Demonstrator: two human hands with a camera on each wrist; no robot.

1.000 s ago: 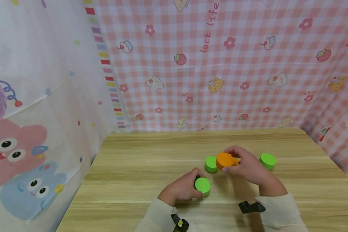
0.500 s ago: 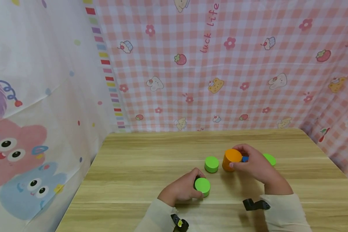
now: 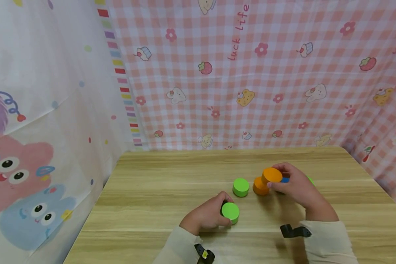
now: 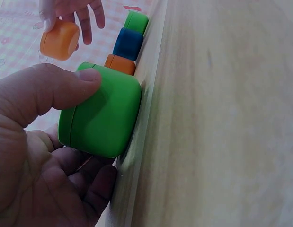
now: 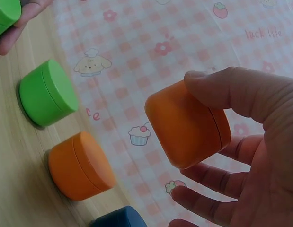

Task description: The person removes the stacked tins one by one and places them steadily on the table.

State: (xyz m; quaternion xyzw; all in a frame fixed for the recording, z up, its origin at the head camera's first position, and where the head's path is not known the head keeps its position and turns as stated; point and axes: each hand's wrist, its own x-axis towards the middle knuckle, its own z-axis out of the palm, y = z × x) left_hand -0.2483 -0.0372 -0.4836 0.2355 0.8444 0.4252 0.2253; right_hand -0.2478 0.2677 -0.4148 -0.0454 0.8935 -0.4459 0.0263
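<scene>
In the head view my left hand (image 3: pixel 208 214) grips a green round lidded container (image 3: pixel 230 212) low on the table. Its thumb presses the near side, as the left wrist view shows on the green container (image 4: pixel 106 111). My right hand (image 3: pixel 297 187) pinches an orange lidded container (image 3: pixel 272 175) between thumb and fingers, raised above the tabletop; in the right wrist view this orange container (image 5: pixel 186 125) tilts, with a seam around its lid. Below and left of it a second orange container (image 3: pixel 260 187) stands on the table, partly covered in the head view.
Left of the standing orange container is another green container (image 3: pixel 241 187). A blue container (image 3: pixel 285 180) shows behind my right fingers, and one more green container (image 4: pixel 137 22) ends the row. Patterned cloth (image 3: pixel 198 73) hangs behind the wooden table (image 3: pixel 158 183).
My right hand moves right with the orange container, from beside the green one to above the blue one. The second orange container comes into view standing on the table. My left hand stays put.
</scene>
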